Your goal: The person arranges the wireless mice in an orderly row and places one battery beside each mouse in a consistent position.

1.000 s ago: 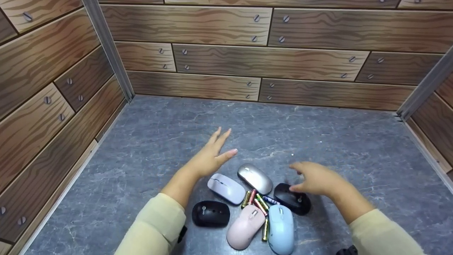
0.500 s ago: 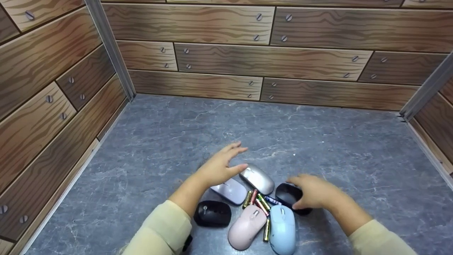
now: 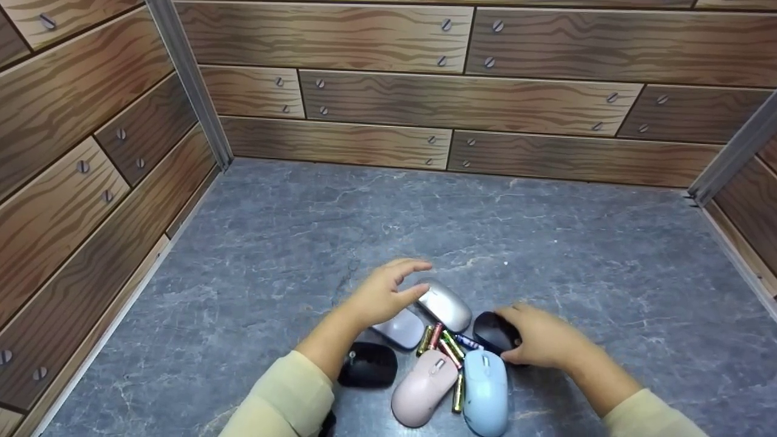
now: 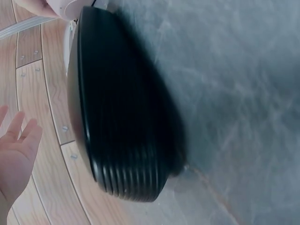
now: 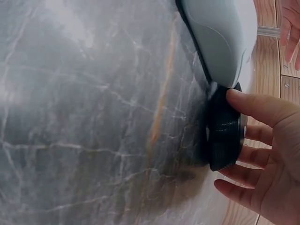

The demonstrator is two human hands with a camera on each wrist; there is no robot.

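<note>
In the head view, my right hand grips the black mouse at the cluster's right, thumb on the near side and fingers on the far side. The right wrist view shows the thumb against that black mouse, beside the light blue mouse. My left hand is held with fingers apart over the lilac mouse, its thumb near the silver mouse. Whether the thumb touches is unclear. Several batteries lie between the mice.
A second black mouse is partly behind the left forearm. A pink mouse and the light blue mouse lie nearest, with one battery between them. Wood-patterned walls surround the grey marbled surface.
My left hand has come down and right, from beyond the lilac mouse toward the silver one. My right hand has lowered onto the right-hand black mouse and closed round it. The mice stay put.
</note>
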